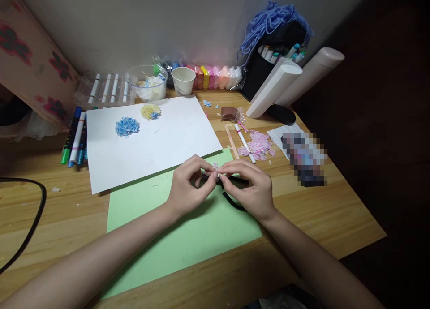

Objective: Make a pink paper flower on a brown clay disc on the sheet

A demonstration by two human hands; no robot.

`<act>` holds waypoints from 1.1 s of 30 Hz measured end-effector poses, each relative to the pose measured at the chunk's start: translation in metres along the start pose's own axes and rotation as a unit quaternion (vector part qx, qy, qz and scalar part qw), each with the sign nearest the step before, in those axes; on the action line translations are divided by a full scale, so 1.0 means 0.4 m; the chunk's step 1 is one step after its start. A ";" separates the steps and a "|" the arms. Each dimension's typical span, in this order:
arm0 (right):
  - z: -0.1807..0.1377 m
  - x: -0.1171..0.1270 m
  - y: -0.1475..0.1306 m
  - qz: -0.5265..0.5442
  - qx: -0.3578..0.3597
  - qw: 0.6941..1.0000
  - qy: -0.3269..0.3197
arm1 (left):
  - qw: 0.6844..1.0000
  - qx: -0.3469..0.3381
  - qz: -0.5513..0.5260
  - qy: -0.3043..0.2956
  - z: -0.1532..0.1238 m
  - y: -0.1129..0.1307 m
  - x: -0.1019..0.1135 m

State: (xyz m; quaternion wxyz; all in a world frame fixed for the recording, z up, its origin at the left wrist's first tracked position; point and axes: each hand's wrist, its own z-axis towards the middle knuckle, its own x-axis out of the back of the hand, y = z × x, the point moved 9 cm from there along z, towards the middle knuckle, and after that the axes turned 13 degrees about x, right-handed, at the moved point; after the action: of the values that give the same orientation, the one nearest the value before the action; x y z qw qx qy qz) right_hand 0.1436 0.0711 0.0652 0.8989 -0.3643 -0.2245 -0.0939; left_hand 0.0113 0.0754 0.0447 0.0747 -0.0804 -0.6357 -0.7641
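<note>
My left hand [190, 186] and my right hand [248, 188] meet over a green sheet of paper [188, 237], fingertips pinched together on a tiny pink paper scrap [215, 166]. A dark tool, perhaps scissors [231, 200], lies under my right hand. A white sheet [151, 139] behind carries a blue pile of paper bits [127, 126] and a yellow pile [150, 111]. A pink pile of paper bits [258, 145] lies to the right, beside a white marker [244, 143] and a wooden stick [232, 142].
Markers [75, 139] lie at the left of the white sheet. Along the wall stand a clear bowl [147, 82], a paper cup [183, 80], coloured clay packs [215, 77], a black pen holder [260, 69] with blue yarn, and a white lamp [278, 85]. A black cable [32, 219] loops at left.
</note>
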 end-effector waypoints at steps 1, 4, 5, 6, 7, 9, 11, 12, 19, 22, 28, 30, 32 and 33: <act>0.000 0.001 -0.001 -0.003 0.002 1.000 0.000 | 1.000 0.000 -0.003 0.000 0.000 0.001 0.000; 0.000 0.002 -0.003 -0.009 0.008 1.000 0.000 | 1.000 0.002 -0.006 0.004 0.001 0.001 0.001; 0.000 0.002 -0.002 -0.011 0.007 1.000 -0.001 | 1.000 0.002 -0.006 0.005 0.001 0.000 0.001; 0.000 0.001 -0.002 -0.012 0.006 1.000 -0.002 | 1.000 0.001 -0.005 0.005 0.001 0.001 0.001; 0.000 0.000 -0.001 -0.013 0.006 1.000 -0.003 | 1.000 0.001 -0.004 0.005 0.002 0.001 0.001; -0.001 -0.002 -0.002 -0.013 0.007 1.000 -0.003 | 1.000 0.002 -0.002 0.005 0.002 0.000 0.001; -0.001 -0.002 -0.005 -0.012 0.012 1.000 -0.002 | 1.000 0.004 0.000 0.005 0.002 -0.001 0.001; -0.001 -0.002 -0.007 -0.011 0.016 1.000 -0.001 | 1.000 0.005 0.001 0.005 0.001 -0.001 0.001; -0.002 -0.005 0.010 -0.001 -0.029 1.000 -0.008 | 1.000 0.009 0.008 -0.001 0.001 -0.005 -0.003; -0.006 -0.010 0.029 0.010 -0.071 0.997 -0.011 | 1.000 0.007 0.015 -0.002 -0.001 -0.006 -0.006; -0.010 -0.016 0.038 0.022 -0.090 0.996 -0.015 | 0.999 0.002 0.042 0.001 -0.004 -0.005 -0.010; -0.011 -0.017 0.039 0.023 -0.092 0.995 -0.021 | 0.999 0.002 0.054 0.002 -0.005 -0.004 -0.011; -0.012 -0.018 0.040 0.023 -0.095 0.995 -0.025 | 0.998 -0.002 0.065 0.000 -0.006 -0.003 -0.014; -0.012 -0.017 0.041 0.023 -0.097 0.995 -0.026 | 0.998 -0.005 0.069 -0.001 -0.006 -0.002 -0.016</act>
State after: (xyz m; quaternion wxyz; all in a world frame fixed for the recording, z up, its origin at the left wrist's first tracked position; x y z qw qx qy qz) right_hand 0.1445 0.0795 0.0488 0.8553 -0.4571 -0.2287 -0.0848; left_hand 0.0174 0.0732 0.0421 0.1262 -0.1255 -0.6252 -0.7599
